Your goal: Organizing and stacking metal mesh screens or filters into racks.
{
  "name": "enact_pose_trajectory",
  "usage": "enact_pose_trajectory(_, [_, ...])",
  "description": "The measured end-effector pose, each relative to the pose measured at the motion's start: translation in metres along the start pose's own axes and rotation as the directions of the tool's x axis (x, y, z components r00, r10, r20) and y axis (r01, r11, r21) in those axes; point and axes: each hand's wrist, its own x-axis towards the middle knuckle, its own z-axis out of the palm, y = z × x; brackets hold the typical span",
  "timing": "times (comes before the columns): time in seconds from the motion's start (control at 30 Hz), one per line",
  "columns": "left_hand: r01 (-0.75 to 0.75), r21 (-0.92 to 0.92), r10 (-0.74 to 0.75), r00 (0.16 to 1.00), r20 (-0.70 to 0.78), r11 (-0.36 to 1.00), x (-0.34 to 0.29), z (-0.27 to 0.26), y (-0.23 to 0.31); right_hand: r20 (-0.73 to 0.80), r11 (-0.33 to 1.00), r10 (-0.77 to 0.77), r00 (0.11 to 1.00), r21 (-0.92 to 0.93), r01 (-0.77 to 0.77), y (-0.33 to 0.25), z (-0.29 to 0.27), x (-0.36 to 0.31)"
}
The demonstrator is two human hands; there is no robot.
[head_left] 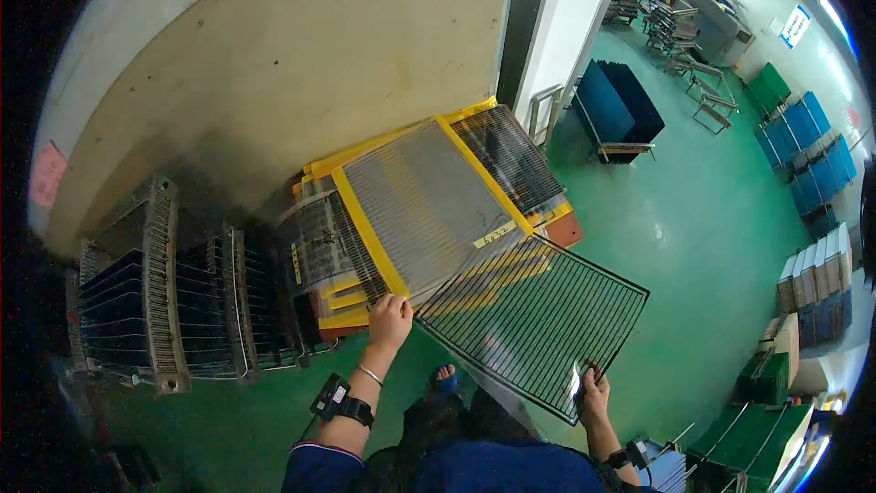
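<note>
Item, as I see it from the head view: one black wire grid panel (538, 315), rectangular, held flat and slightly tilted above the green floor (712, 219), its long axis running from near my left hand up and away toward the right, its thin wires running across that axis. My right hand (593, 394) is closed around the near corner of the panel; my left hand (391, 318) has its fingers curled over the near edge where the panel meets the stack, though I cannot tell which of the two it grips. Just beyond, touching the panel's far-left edge: a stack of yellow-framed mesh screens (424, 201), lying flat against the beige wall (274, 64). Left of the stack: upright metal racks (164, 292) filled with dark plates. Below the panel: my foot in a blue sandal (445, 376). Farther off, well apart: a dark blue bin on a trolley (616, 110), and rows of blue crates (817, 155) at the right.
</note>
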Motion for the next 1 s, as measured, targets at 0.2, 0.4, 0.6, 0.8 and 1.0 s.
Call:
enact_pose_trajectory(0.2, [0.085, -0.043, -0.084, 0.996, 0.029, 0.995, -0.005, -0.005, 0.001, -0.079, 0.998, 0.01, 0.997, -0.054, -0.014, -0.01, 0.029, -0.02])
enact_pose_trajectory(0.4, [0.04, -0.213, -0.025, 0.997, 0.074, 0.976, -0.004, -0.009, 0.029, -0.008, 0.999, 0.02, 1.0, 0.028, -0.019, 0.005, 0.033, -0.015])
enact_pose_trajectory(0.6, [-0.057, -0.105, 0.08, 0.97, 0.228, 0.993, -0.026, 0.014, 0.027, 0.124, 0.965, 0.254, 0.959, 0.035, -0.26, 0.022, 0.058, 0.012])
enact_pose_trajectory(0.8, [-0.127, 0.148, 0.108, 0.986, 0.126, 0.981, 0.022, 0.046, 0.02, 0.163, 0.933, 0.347, 0.924, -0.166, -0.321, 0.047, 0.085, 0.032])
enact_pose_trajectory(1.0, [-0.261, 0.044, 0.227, 0.902, 0.367, 0.964, 0.065, 0.049, 0.034, 0.312, 0.77, 0.611, 0.727, -0.446, -0.456, 0.036, 0.129, 0.065])
